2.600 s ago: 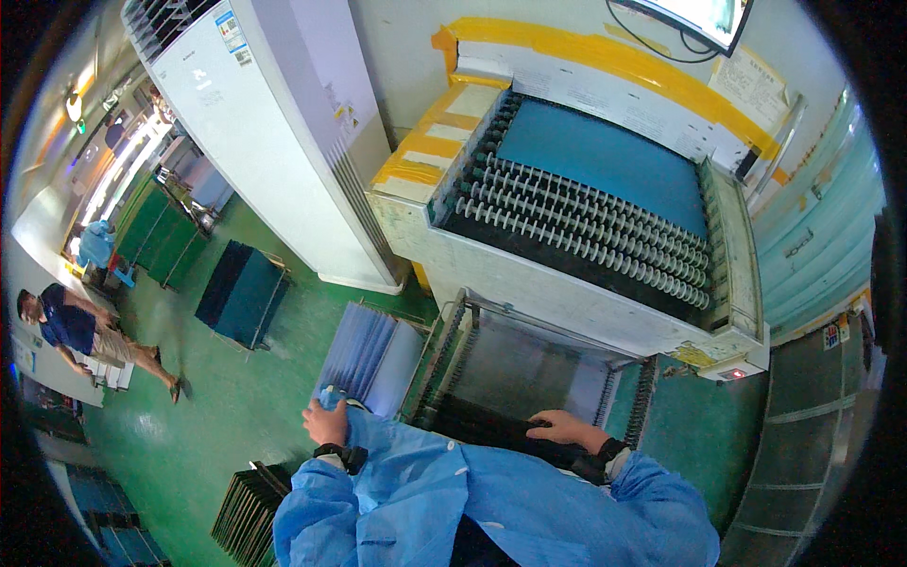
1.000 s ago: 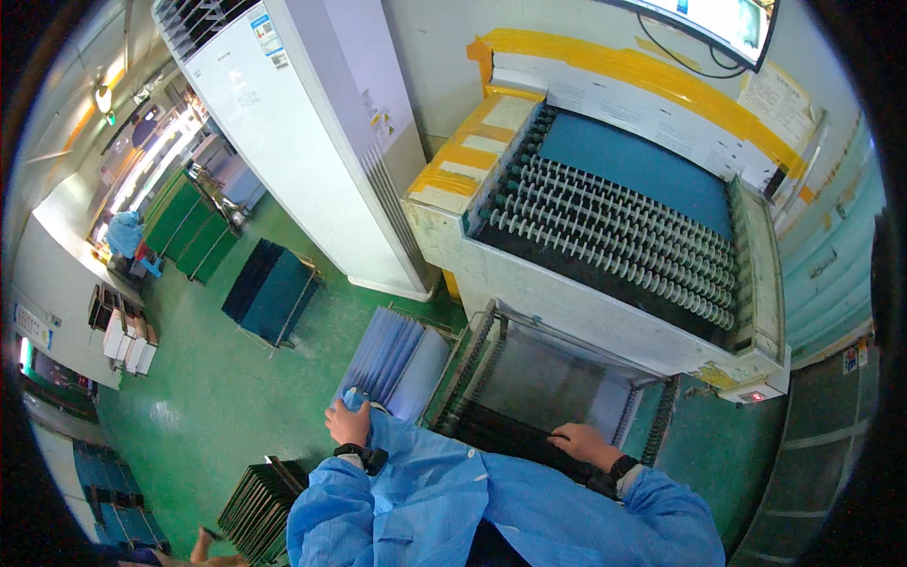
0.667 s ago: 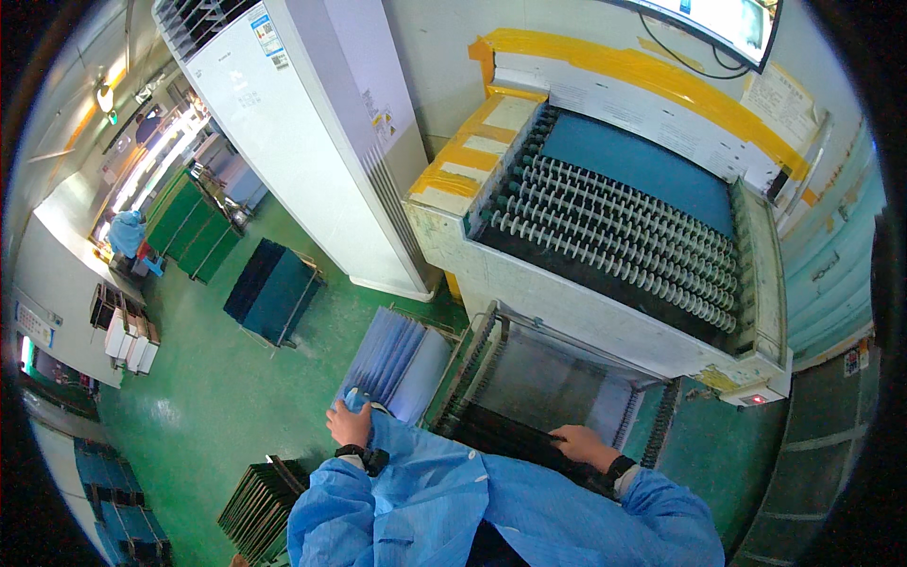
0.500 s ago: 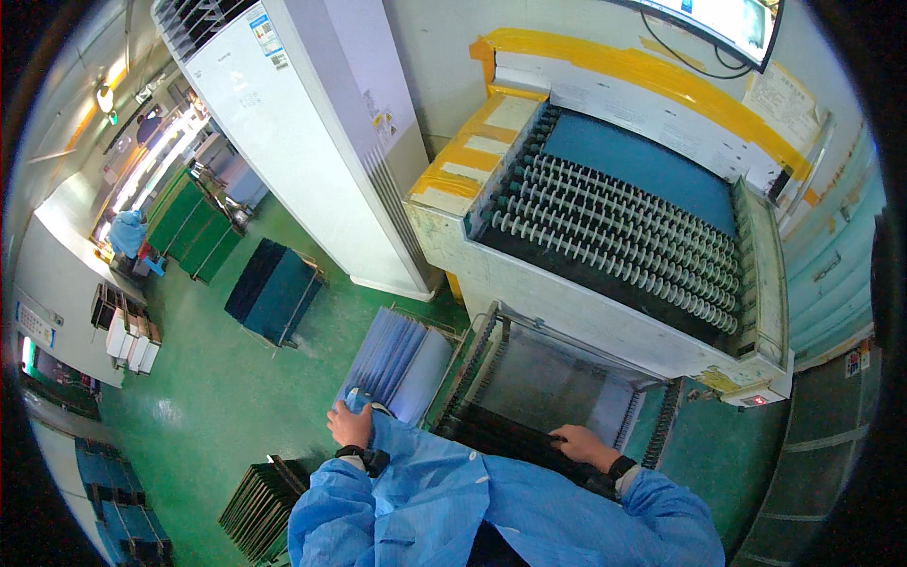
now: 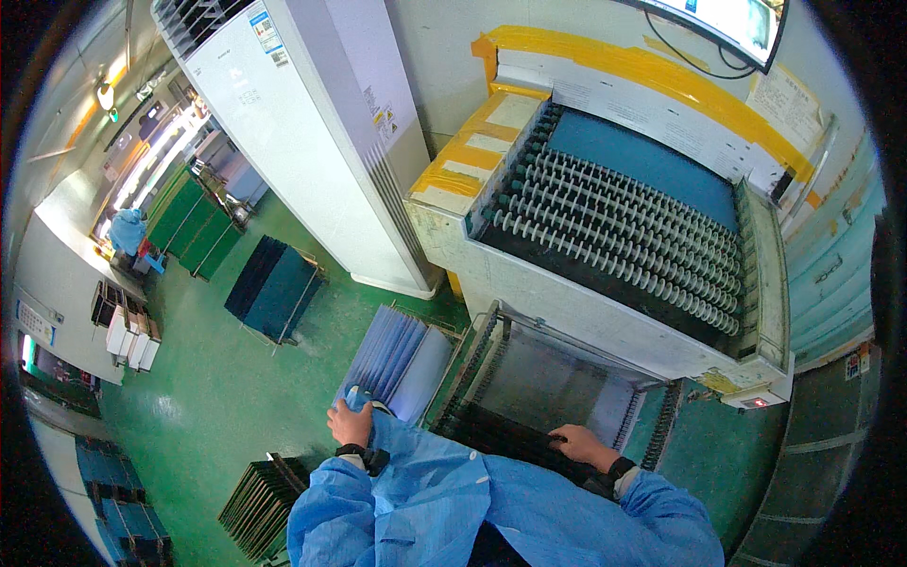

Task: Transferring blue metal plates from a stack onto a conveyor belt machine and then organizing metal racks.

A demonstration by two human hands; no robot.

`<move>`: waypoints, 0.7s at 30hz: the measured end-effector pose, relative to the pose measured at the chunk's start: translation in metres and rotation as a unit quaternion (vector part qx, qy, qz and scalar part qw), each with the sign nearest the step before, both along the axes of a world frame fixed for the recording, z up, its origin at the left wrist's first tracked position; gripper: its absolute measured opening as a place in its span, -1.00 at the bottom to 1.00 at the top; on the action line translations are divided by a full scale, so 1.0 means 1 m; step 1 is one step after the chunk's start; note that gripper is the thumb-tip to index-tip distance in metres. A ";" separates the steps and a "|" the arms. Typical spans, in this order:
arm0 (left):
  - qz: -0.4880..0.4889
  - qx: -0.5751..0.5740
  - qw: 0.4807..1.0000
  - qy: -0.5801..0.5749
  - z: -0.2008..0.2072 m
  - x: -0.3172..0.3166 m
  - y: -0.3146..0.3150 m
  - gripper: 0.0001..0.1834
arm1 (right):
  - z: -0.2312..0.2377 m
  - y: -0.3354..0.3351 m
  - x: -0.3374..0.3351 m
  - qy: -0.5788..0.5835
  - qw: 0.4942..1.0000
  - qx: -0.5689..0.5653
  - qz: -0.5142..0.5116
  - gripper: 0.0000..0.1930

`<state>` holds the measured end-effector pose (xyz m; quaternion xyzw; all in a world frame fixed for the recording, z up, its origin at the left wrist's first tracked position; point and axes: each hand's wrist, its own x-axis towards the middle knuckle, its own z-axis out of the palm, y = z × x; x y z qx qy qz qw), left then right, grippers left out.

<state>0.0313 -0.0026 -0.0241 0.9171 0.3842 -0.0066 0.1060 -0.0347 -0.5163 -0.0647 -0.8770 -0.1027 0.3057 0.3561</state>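
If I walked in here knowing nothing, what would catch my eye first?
Probably the big pale machine straight ahead, its top filled with rows of dark ribbed rollers and edged with yellow tape. Below it, the left hand touches a stack of pale blue sheets, while the right hand rests on a dark slotted rack. A tall white cabinet stands on the left.

Factory floor: roller conveyor machine (image 5: pixel 624 236), green floor (image 5: pixel 217 397), panel racks (image 5: pixel 274 288).
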 end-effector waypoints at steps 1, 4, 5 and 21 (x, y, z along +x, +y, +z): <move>0.001 0.001 1.000 -0.001 0.000 0.000 0.000 -0.21 | -0.003 0.000 0.000 -0.004 1.000 -0.003 0.002 -0.59; 0.002 0.002 1.000 -0.001 0.002 0.000 -0.001 -0.22 | -0.008 -0.001 -0.002 -0.015 1.000 -0.005 0.005 -0.59; 0.002 0.001 1.000 -0.001 0.002 0.001 -0.002 -0.22 | -0.010 -0.002 -0.002 -0.018 1.000 -0.004 0.005 -0.59; 0.009 -0.002 1.000 0.012 0.004 -0.001 -0.002 -0.20 | -0.004 -0.001 -0.001 -0.006 1.000 -0.007 -0.005 -0.59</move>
